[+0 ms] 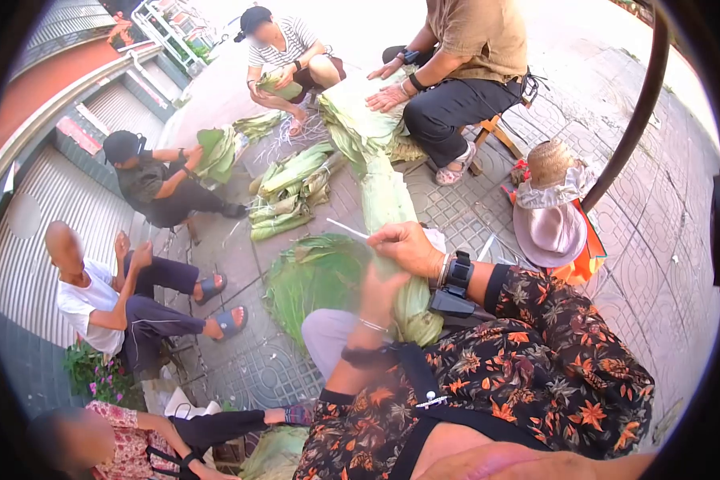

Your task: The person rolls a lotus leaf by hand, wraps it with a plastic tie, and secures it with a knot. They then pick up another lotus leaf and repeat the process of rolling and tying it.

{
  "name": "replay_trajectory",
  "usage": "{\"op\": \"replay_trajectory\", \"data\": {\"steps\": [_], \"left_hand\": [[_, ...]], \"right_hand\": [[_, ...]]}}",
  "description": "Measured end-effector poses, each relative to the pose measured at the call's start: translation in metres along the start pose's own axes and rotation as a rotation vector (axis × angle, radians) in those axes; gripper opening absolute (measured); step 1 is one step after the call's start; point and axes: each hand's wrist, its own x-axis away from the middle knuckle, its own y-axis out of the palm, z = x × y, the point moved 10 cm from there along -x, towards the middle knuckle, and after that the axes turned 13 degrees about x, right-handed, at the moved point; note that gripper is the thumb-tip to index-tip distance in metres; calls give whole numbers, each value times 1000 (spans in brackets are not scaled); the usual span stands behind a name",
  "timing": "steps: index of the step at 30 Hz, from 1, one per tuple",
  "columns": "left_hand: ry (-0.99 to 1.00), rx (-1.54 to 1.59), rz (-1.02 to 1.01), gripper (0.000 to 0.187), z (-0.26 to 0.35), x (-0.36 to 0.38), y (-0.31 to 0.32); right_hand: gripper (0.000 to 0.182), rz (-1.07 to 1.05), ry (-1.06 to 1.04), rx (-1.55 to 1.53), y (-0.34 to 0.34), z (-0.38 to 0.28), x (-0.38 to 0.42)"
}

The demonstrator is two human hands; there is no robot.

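Observation:
My right hand (412, 250), with a dark band and a device at the wrist, is closed with its fingertips pinched together. A thin white strip (346, 228) sticks out from its fingertips. Just below it, my left hand (380, 292) is smeared by motion over the leaves, so its fingers cannot be made out. Both hands are at a long bundle of pale green leaves (418, 308) by my lap. Beside my knee, a broad heap of darker green leaves (312, 280) spreads on the paving.
Tied leaf bundles (284, 200) lie ahead on the paving. Across from me, a seated person presses both hands on a leaf stack (356, 120). Several others sit at the left, two holding leaves. Hats (548, 232) and an orange bag stand at the right by a dark pole (636, 112).

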Motion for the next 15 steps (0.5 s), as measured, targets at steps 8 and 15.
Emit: {"op": "replay_trajectory", "data": {"steps": [8, 15], "left_hand": [[74, 111, 397, 52, 32, 9, -71], [556, -282, 233, 22, 115, -18, -22]], "right_hand": [[22, 50, -31, 93, -9, -6, 3], [20, 57, -100, 76, -9, -16, 2]]}}
